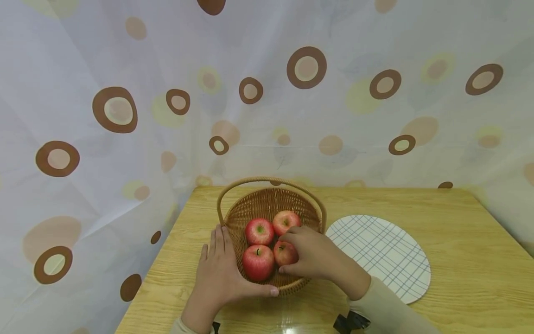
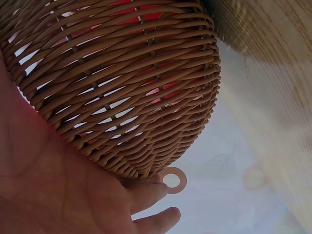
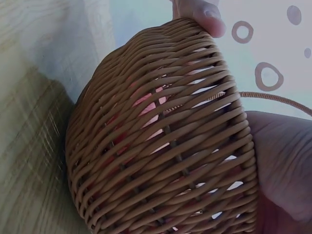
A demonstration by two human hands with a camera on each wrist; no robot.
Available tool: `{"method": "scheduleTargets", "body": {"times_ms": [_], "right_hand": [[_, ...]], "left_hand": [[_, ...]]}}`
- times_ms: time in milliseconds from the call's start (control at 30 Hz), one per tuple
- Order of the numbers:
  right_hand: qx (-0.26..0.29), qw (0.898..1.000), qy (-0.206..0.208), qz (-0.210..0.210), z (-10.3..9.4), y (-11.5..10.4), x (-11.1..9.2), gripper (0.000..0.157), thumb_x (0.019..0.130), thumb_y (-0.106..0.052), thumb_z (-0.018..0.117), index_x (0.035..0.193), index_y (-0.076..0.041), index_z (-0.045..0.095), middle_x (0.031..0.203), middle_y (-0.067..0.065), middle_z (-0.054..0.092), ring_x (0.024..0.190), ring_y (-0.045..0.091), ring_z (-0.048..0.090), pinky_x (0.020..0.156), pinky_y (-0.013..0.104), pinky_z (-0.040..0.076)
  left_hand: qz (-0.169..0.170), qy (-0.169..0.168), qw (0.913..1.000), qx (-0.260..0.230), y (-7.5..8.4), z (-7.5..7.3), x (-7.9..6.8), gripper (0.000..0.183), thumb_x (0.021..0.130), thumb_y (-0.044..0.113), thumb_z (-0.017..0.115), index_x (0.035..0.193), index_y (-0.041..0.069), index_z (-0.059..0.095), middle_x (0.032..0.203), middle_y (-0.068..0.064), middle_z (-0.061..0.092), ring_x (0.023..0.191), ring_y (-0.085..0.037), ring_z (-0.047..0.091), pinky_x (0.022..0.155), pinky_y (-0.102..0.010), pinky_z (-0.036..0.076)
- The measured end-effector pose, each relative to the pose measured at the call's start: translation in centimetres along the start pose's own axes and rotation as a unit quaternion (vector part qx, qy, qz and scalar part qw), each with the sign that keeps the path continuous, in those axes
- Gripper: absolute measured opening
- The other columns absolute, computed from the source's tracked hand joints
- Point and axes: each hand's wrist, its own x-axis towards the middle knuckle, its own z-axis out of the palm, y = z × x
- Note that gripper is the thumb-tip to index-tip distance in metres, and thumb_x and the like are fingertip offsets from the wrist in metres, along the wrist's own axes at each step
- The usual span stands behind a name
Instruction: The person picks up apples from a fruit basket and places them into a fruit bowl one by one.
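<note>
A brown wicker basket point(image 1: 271, 197) with a tall arched handle stands on the wooden table. Inside it lie several red apples: one front left point(image 1: 258, 263), one back left point(image 1: 259, 231) and one back right point(image 1: 286, 221). My right hand point(image 1: 310, 253) reaches over the rim, thumb and fingers curled round the front-right apple point(image 1: 285, 253). Against the basket's left side rests my left hand point(image 1: 223, 273), fingers straight and thumb stretched along the front rim. In the left wrist view, the palm point(image 2: 53, 180) lies against the woven wall point(image 2: 131, 87). Red apple skin shows through the weave in both wrist views.
Right of the basket, a round white mat with blue crossing lines point(image 1: 379, 255) lies flat on the wooden table point(image 1: 463, 260). A white curtain with brown rings point(image 1: 275, 139) hangs behind and along the left side.
</note>
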Motion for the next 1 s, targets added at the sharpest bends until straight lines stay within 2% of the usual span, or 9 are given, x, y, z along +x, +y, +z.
{"method": "scheduleTargets", "body": {"times_ms": [200,333,433,733,833,1000], "right_hand": [[-0.011,0.999,-0.018,0.024,0.1,0.0,0.8,0.049,0.075,-0.037,0.095,0.114,-0.014,0.076,0.115,0.001,0.071,0.094,0.017,0.067,0.068,0.035,0.057],[-0.020,0.998,-0.032,0.045,0.4,0.1,1.5,0.052,0.070,-0.033,0.099,0.113,-0.015,0.075,0.114,0.004,0.070,0.097,0.023,0.068,0.072,0.041,0.058],[-0.020,0.997,-0.044,0.062,0.5,0.1,2.0,0.057,0.067,-0.031,0.101,0.115,-0.014,0.074,0.124,0.013,0.071,0.105,0.030,0.070,0.076,0.048,0.059],[-0.015,0.994,-0.061,0.088,0.8,0.1,2.8,0.055,0.063,-0.022,0.102,0.109,-0.011,0.074,0.141,0.024,0.063,0.115,0.042,0.067,0.078,0.049,0.059],[-0.024,0.994,-0.065,0.090,0.8,0.1,3.0,0.053,0.064,-0.020,0.101,0.109,-0.012,0.074,0.138,0.022,0.063,0.114,0.042,0.066,0.078,0.049,0.059],[-0.039,0.994,-0.069,0.080,1.0,0.2,3.0,0.058,0.059,-0.020,0.103,0.109,-0.011,0.075,0.129,0.018,0.064,0.109,0.039,0.065,0.081,0.050,0.060]], "left_hand": [[-0.002,0.000,1.0000,-0.006,0.0,0.0,0.0,0.182,0.041,0.113,0.057,0.165,-0.012,0.013,0.173,-0.034,0.001,0.164,-0.048,0.011,0.125,-0.069,0.029],[-0.001,-0.001,1.0000,-0.005,0.0,0.1,0.0,0.182,0.041,0.113,0.057,0.165,-0.012,0.013,0.173,-0.034,0.002,0.163,-0.048,0.013,0.125,-0.068,0.030],[0.001,0.000,1.0000,-0.003,0.0,0.1,0.0,0.181,0.041,0.113,0.058,0.165,-0.012,0.013,0.173,-0.035,0.003,0.164,-0.047,0.013,0.125,-0.069,0.029],[-0.010,0.002,0.9999,-0.007,0.2,0.1,0.2,0.181,0.042,0.113,0.058,0.165,-0.011,0.012,0.174,-0.034,0.005,0.164,-0.045,0.014,0.126,-0.067,0.028],[-0.013,0.003,0.9999,-0.007,0.3,0.0,0.2,0.181,0.042,0.113,0.058,0.165,-0.011,0.013,0.174,-0.033,0.006,0.164,-0.044,0.014,0.127,-0.066,0.027],[-0.013,0.003,0.9998,-0.012,0.4,-0.2,0.2,0.180,0.042,0.112,0.060,0.165,-0.011,0.013,0.174,-0.033,0.007,0.164,-0.045,0.016,0.126,-0.067,0.028]]}}
